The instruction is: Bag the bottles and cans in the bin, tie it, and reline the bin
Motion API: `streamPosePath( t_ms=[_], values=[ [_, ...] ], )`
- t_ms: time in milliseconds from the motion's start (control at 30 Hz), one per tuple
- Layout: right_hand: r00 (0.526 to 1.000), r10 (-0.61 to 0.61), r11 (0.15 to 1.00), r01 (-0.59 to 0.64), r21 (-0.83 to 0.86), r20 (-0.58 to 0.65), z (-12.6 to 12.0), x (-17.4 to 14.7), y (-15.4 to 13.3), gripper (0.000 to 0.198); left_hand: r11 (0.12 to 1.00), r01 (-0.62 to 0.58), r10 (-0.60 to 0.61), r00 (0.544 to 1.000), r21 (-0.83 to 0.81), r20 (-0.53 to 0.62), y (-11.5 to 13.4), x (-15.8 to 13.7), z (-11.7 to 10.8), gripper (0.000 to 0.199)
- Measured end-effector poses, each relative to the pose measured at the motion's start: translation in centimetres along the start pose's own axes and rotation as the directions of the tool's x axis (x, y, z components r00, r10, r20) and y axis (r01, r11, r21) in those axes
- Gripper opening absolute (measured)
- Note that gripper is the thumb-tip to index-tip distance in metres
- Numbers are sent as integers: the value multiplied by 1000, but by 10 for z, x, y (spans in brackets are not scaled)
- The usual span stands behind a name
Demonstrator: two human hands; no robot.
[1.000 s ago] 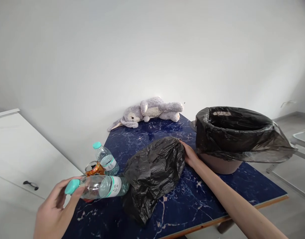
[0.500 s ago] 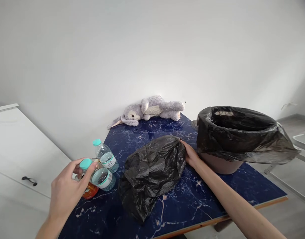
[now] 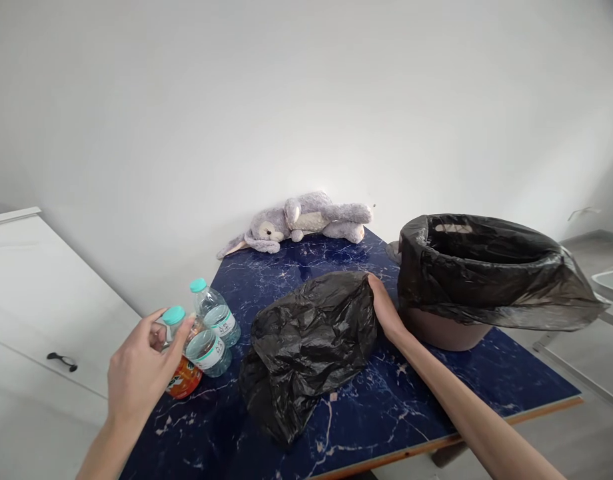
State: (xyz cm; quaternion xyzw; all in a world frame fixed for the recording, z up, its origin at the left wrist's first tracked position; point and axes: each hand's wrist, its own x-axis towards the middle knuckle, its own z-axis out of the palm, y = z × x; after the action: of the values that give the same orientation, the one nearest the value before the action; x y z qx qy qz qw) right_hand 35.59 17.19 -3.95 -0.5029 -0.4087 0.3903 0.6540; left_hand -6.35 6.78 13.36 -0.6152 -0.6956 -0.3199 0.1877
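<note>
My left hand (image 3: 141,360) has its thumb and fingers closed around the neck of a clear water bottle (image 3: 209,355) with a teal cap, which leans towards the hand. Behind that stands a second teal-capped water bottle (image 3: 221,319). An orange-labelled bottle (image 3: 185,381) is partly covered by my left hand. At the right side of a crumpled black plastic bag (image 3: 311,340), my right hand (image 3: 385,308) grips the bag's edge; its fingertips are hidden by the plastic. The bag lies on the blue marbled table (image 3: 356,420).
A brown bin (image 3: 446,330) lined with a black bag (image 3: 486,287) stands on the table's right side. Against the wall at the back lies a grey plush rabbit (image 3: 306,220). A white cabinet (image 3: 41,293) with a black handle is on the left.
The water bottle in my left hand has tilted slightly, and more of the orange label shows beneath it. My right hand has slid further behind the bag's edge.
</note>
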Motion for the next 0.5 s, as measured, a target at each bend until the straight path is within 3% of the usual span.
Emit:
streamPosePath(
  t_ms=[100,167,233,267,333,367,500],
  values=[
    [998,-66,984,64,-168,-2,-4,-32,-18,84,999,-17,19,999,43,-42,6,-5,-8,55],
    [985,-170,944,170,-283,25,-3,-60,-27,85,998,-46,50,986,30,-157,14,-15,-10,55],
    [922,-357,761,379,-527,147,0,-90,-31,74,983,-182,168,955,-35,-243,23,-31,-6,47],
    [892,-391,682,447,-579,228,3,-104,-32,68,955,-287,261,934,-74,-244,27,-40,-2,40],
    [854,-348,583,521,-624,387,6,-128,-31,65,848,-505,490,863,-162,-125,35,-61,11,29],
    [838,-291,557,541,-631,462,7,-137,-30,65,810,-548,555,831,-208,-26,38,-71,19,32],
    [749,-28,515,579,-632,662,-3,-159,-32,65,789,-526,612,718,-319,331,46,-100,50,63]
  ],
)
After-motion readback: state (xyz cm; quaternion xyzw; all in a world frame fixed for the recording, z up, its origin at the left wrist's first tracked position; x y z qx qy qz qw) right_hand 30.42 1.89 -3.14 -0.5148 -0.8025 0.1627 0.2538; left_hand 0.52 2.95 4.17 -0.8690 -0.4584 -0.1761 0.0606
